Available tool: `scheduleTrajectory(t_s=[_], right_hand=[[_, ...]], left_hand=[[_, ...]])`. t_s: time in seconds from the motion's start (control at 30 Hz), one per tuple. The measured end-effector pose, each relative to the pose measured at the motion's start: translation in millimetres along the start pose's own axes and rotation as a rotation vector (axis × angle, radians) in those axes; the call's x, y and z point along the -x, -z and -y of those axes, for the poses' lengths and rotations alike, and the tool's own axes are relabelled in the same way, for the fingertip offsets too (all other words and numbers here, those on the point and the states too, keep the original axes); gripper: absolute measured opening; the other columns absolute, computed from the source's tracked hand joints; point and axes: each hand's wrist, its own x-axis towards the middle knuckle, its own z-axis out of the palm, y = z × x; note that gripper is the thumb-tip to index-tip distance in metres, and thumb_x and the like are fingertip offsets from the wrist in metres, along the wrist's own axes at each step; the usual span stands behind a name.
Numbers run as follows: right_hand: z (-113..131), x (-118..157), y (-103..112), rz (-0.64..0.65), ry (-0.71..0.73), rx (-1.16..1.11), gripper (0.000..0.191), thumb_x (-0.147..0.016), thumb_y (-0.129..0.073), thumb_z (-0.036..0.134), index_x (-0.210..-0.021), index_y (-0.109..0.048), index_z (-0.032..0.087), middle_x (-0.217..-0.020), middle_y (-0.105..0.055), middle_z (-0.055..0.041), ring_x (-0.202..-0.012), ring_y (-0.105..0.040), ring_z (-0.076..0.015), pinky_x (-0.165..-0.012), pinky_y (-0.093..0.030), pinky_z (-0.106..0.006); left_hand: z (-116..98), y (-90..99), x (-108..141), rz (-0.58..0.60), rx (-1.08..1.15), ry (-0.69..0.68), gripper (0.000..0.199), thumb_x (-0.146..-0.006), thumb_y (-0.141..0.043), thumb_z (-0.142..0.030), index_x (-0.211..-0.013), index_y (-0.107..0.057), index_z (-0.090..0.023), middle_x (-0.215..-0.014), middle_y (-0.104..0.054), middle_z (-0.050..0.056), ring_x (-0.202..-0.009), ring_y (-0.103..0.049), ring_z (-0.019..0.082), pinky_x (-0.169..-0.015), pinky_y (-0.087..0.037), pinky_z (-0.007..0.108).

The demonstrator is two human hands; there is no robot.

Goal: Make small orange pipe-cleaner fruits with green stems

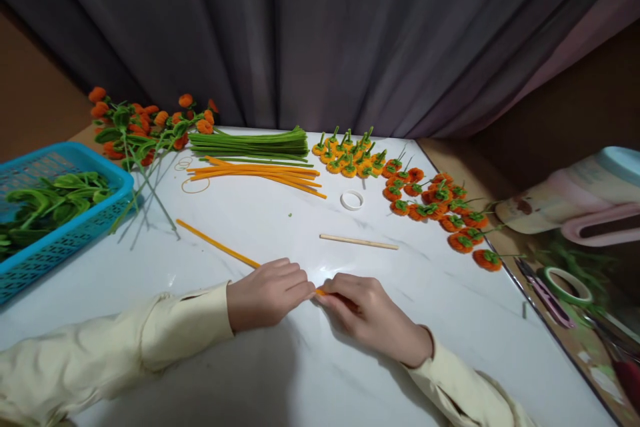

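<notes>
An orange pipe cleaner (217, 243) runs slantwise from the upper left into my left hand (270, 293), whose fingers are closed around it. Close beside it, my right hand (367, 307) pinches the same pipe cleaner near its right end, and a short bit of orange shows between the two hands. Both hands are just above the white tabletop. Beyond them lies a thin wooden stick (359, 242). Farther back are a white ring (352, 199), probably a tape roll, and a loose bundle of orange pipe cleaners (260, 175).
Green pipe cleaners (250, 147) are stacked at the back. Yellow pumpkin-like pieces (350, 157) and orange ones (435, 203) spread rightward. Left are a blue basket (65, 240) with green leaves and orange flowers (150, 123). A large cup (575, 197) and green tape (567, 285) stand right.
</notes>
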Motion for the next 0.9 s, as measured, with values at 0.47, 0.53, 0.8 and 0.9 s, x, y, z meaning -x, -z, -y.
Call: scheduleTrajectory(t_s=[0.47, 0.53, 0.8, 0.9], right_hand=[[5.0, -1.9, 3.8, 0.054, -0.116, -0.205, 0.03, -0.089, -0.043, 0.032, -0.068, -0.055, 0.015, -0.047, -0.047, 0.003, -0.041, -0.042, -0.0074, -0.045, -0.035, -0.02], [5.6, -2.0, 3.0, 0.013, -0.057, -0.115, 0.028, -0.089, -0.042, 0.028, -0.067, -0.054, 0.016, -0.051, -0.049, 0.0018, -0.045, -0.043, -0.0084, -0.048, -0.035, -0.02], [4.5, 3.5, -5.8, -0.023, 0.08, 0.091, 0.021, -0.086, -0.039, 0.017, -0.074, -0.055, 0.016, -0.063, -0.054, -0.0027, -0.056, -0.047, -0.0117, -0.053, -0.036, -0.022], [4.2, 6.3, -9.1, -0.016, 0.128, 0.143, 0.02, -0.085, -0.036, 0.015, -0.078, -0.055, 0.015, -0.065, -0.053, -0.0038, -0.055, -0.045, -0.0125, -0.051, -0.035, -0.023]], left_hand=[[0.0, 18.5, -15.4, 0.242, 0.153, 0.028, 0.03, -0.095, -0.026, -0.025, -0.083, -0.052, -0.015, -0.074, -0.057, 0.004, -0.065, -0.049, 0.016, -0.065, -0.037, 0.028], [1.4, 19.6, -16.6, 0.257, 0.174, 0.005, 0.031, -0.096, -0.024, -0.024, -0.082, -0.051, -0.015, -0.074, -0.057, 0.004, -0.065, -0.05, 0.016, -0.064, -0.037, 0.027], [-0.4, 17.1, -13.6, 0.267, 0.149, -0.022, 0.031, -0.094, -0.025, -0.021, -0.077, -0.05, -0.015, -0.071, -0.057, 0.004, -0.06, -0.051, 0.016, -0.055, -0.037, 0.026], [1.1, 17.6, -13.4, 0.284, 0.21, -0.008, 0.029, -0.092, -0.028, -0.019, -0.077, -0.052, -0.015, -0.072, -0.059, 0.005, -0.06, -0.052, 0.016, -0.055, -0.038, 0.027]])
